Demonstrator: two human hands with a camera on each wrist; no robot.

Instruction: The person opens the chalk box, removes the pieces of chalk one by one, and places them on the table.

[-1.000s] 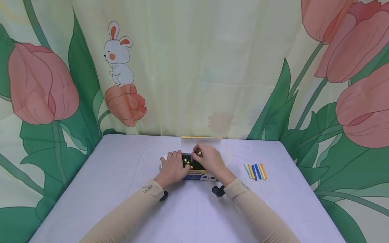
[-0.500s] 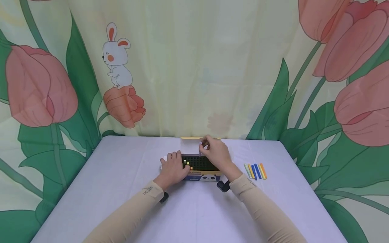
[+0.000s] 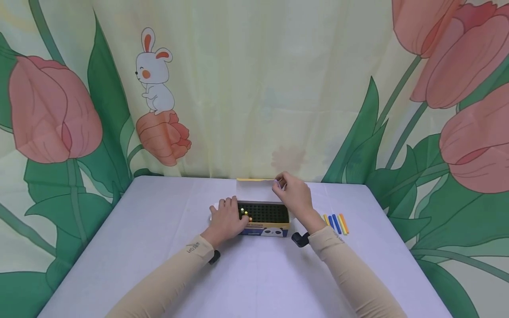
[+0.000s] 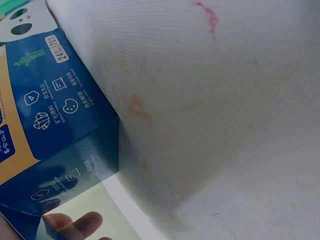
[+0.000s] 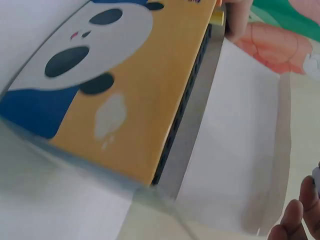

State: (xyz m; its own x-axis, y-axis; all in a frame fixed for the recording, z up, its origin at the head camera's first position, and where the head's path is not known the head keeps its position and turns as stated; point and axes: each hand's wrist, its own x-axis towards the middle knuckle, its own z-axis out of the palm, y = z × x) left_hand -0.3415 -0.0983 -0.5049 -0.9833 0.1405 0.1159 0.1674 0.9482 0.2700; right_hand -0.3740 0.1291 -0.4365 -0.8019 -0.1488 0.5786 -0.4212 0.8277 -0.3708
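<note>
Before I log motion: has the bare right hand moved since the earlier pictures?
Yes: in the head view, the right hand has moved right and upward relative to the blue-yellow cardboard box.

Head cam's evenly lit and kinda soft, just faint shadows near the sleeves (image 3: 163, 282) on the white surface (image 3: 254, 278). Left wrist's dimmer, grey shade falling beside the box (image 4: 70, 105), a bit of sheen on it too. Right wrist looks hazy, the box's lower edge blurry.
</note>
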